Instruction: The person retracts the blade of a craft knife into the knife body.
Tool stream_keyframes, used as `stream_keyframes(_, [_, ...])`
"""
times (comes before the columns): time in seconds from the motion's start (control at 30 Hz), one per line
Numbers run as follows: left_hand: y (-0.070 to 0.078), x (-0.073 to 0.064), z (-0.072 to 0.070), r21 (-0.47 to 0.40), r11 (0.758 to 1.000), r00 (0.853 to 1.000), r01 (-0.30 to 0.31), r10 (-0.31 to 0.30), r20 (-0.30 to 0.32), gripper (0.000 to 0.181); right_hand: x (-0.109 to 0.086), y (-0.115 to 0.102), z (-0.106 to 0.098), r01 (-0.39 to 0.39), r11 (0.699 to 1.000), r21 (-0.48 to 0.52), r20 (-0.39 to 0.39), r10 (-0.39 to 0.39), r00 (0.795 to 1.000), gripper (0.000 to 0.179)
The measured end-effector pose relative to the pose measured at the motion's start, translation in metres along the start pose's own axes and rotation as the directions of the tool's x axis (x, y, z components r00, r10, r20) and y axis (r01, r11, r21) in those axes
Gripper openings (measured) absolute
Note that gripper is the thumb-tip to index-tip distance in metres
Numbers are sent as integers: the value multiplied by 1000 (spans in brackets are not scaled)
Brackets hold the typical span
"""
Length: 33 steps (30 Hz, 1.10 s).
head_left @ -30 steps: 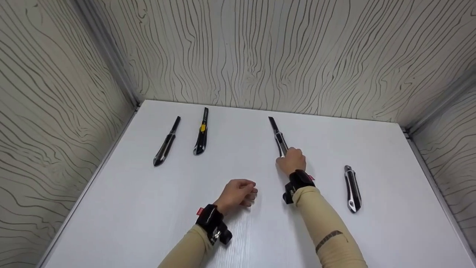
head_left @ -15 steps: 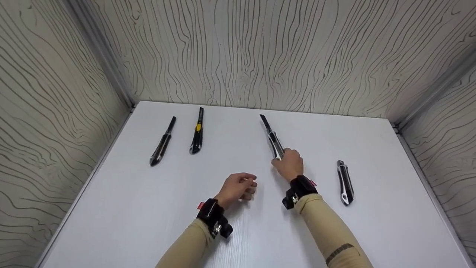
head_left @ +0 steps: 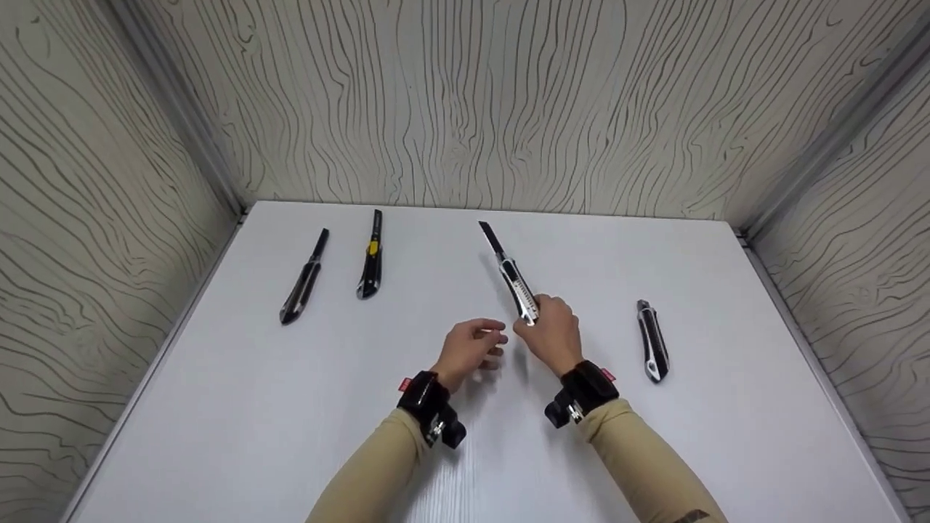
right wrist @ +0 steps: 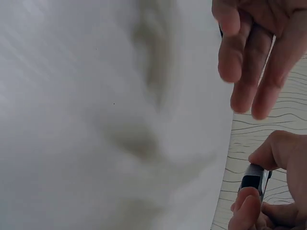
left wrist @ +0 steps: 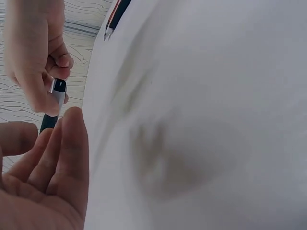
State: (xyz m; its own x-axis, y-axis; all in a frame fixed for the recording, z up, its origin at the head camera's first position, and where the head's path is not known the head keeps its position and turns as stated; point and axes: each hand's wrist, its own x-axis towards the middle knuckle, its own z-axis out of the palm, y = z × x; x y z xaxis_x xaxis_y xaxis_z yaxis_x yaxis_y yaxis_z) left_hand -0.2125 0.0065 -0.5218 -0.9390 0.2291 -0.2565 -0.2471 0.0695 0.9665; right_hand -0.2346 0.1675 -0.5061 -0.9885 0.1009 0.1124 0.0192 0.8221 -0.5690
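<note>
White table (head_left: 218,428) with three knives (head_left: 371,267)

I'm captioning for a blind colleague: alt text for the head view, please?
A person's right hand holds a silver-and-black utility knife, blade extended, above a white table, while the empty left hand hovers nearby. A dark knife and a yellow-marked knife lie to the left; a closed-looking knife lies to the right.
</note>
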Motion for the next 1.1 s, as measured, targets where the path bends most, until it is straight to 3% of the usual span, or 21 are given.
stream_keyframes(0.27, [8,9,7,-51,999,1000,5,-6,-23,34,-14,-6,0,33,999,12,4,-33,999,27])
stream_keyframes(0.53, [19,15,14,-40,999,999,34,-34,-18,38,-25,-10,0,65,997,30,-23,-64,998,29])
stream_keyframes(0.77, [18,14,16,-61,998,1000,7,-8,-7,35,-33,-13,1,88,996,27,-40,-87,995,28])
stream_keyframes(1.1, [13,11,14,-60,998,1000,20,-20,-9,31,-41,-12,7,61,998,34,-20,-61,998,36])
